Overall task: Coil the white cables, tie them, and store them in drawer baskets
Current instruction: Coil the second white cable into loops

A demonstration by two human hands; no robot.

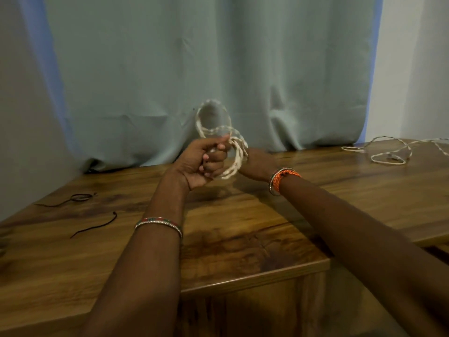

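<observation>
White cable point(220, 132) coiled in both hands

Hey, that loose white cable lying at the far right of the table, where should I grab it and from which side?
Take the loose white cable at the rounded loop nearest the table's front edge, probably from above with the right hand. That loop lies flat and apart from the other strands, so fingers can pinch it without snagging the tangle behind.

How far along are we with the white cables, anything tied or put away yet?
Nothing shows as tied or stored. In hand: the left hand grips a coiled white cable, the right hand in its loops. Left: a loose white cable on the table; the dark ties lie unused; no baskets in view.
</observation>
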